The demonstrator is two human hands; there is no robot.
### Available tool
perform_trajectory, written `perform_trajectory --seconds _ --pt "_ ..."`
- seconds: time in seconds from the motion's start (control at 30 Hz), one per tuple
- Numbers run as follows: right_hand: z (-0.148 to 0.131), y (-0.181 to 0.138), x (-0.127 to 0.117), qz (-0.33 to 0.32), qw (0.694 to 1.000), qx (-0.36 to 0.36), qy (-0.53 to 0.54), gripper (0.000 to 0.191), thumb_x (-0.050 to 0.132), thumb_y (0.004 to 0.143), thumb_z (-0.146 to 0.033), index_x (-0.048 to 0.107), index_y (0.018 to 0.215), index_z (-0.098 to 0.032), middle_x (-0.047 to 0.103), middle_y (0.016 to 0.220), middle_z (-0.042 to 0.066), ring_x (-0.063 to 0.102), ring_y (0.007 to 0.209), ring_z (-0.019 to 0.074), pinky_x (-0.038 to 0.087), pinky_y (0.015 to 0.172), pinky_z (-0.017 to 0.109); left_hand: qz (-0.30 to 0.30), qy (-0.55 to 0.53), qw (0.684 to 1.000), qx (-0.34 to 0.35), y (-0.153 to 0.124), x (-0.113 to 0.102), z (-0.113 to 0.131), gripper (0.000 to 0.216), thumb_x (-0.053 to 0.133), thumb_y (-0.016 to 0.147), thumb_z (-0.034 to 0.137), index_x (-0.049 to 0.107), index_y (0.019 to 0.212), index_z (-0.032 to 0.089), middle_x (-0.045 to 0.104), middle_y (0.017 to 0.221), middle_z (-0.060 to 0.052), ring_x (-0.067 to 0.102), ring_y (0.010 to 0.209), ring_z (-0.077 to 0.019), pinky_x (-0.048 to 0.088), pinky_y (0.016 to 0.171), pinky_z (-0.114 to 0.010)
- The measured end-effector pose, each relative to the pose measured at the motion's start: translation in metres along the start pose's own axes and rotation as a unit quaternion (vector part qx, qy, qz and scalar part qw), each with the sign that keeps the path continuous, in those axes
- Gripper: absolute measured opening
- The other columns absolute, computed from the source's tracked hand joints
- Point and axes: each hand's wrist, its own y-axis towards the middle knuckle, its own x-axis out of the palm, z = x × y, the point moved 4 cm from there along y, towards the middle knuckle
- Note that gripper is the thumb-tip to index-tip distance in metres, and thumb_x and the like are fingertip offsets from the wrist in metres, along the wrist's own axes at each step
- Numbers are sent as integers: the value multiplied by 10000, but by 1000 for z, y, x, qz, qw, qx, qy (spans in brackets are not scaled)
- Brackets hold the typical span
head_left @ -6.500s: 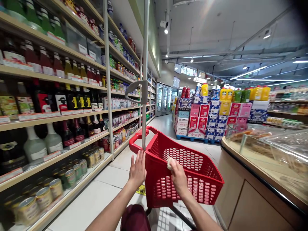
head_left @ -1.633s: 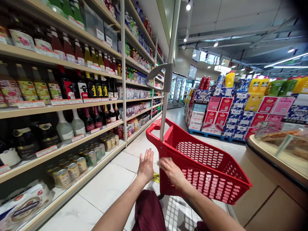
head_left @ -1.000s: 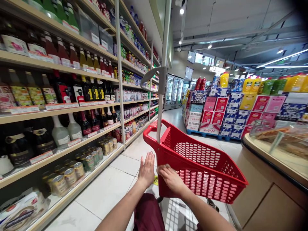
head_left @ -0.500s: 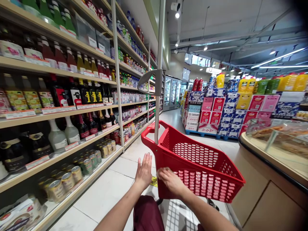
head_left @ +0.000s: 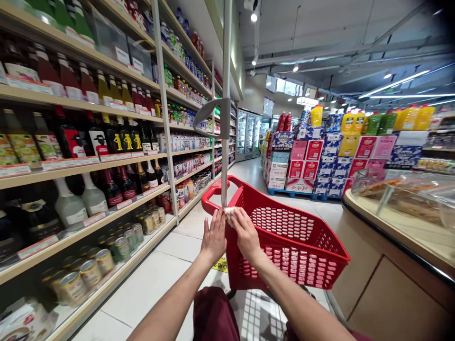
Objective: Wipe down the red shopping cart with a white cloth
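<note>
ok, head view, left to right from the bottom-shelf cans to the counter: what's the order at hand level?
bottom-shelf cans → left hand → white wad → right hand → curved counter. Left out: red basket, overlaps both hands.

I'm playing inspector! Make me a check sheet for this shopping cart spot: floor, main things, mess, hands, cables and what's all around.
Surface: pale tiled floor, with patches of light under the cart.
Job's things: red cart; metal pole rising from its handle end; pale wad, perhaps a cloth.
Clutter: yellow marking on the floor, partly hidden.
Hands: right hand holds the wad at the pole's foot; left hand is flat beside it, touch unclear.
Cables: nothing seen near the hands.
Surroundings: shelves of bottles and cans on the left; stacked boxes ahead; display counter on the right.
</note>
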Motion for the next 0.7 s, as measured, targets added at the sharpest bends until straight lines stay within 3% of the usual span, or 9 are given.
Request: perform_trajectory --seconds 0.1,0.2,0.33,0.4,0.57,0.63,0.7 --pt "16 12 -8 26 998 42 -33 431 319 851 -70 477 1245 -144 489 1276 127 348 1256 222 400 980 425 -11 6 1000 8 20 -8 5 692 402 728 138 183 1381 70 142 1462 -144 62 1353 -245 58 1081 -502" --pt "58 -36 -31 3 995 70 -66 431 305 848 -67 502 1221 -150 516 1243 120 397 1217 222 386 984 428 -27 16 999 20 26 -11 2 651 388 733 124 244 1367 87 157 1461 -129 89 1350 -245 53 1080 -508" --pt "109 -94 -63 20 985 141 -100 463 285 833 -65 498 1226 -181 515 1236 120 397 1208 242 376 970 477 3 19 998 -64 31 -17 -15 653 396 704 109 281 1344 45 215 1444 -147 137 1342 -254 102 1070 -525" --pt "103 -88 -57 25 985 150 -85 487 273 820 -43 494 1229 -188 517 1229 113 410 1196 226 394 960 457 -3 21 997 -72 39 -19 -19 622 411 693 116 355 1310 59 282 1420 -146 170 1333 -273 122 1056 -551" --pt "58 -38 -19 -6 993 113 -31 527 279 812 -15 433 1283 -193 463 1301 86 356 1244 193 373 999 413 -12 39 999 -26 56 -24 -19 493 449 726 169 492 1214 110 467 1304 -144 304 1277 -296 125 1042 -582" --pt "70 -53 -27 -19 991 130 -28 519 275 823 -30 423 1292 -193 448 1319 85 334 1260 196 351 1016 429 0 46 999 -11 57 -26 -20 456 460 744 176 509 1195 122 501 1270 -146 353 1247 -295 133 1039 -582" --pt "101 -88 -51 -21 984 172 -34 505 261 836 -56 436 1284 -211 458 1313 68 336 1260 190 333 1027 439 14 47 999 2 55 -27 -18 427 473 757 174 521 1179 137 518 1250 -142 383 1224 -290 148 1036 -575"
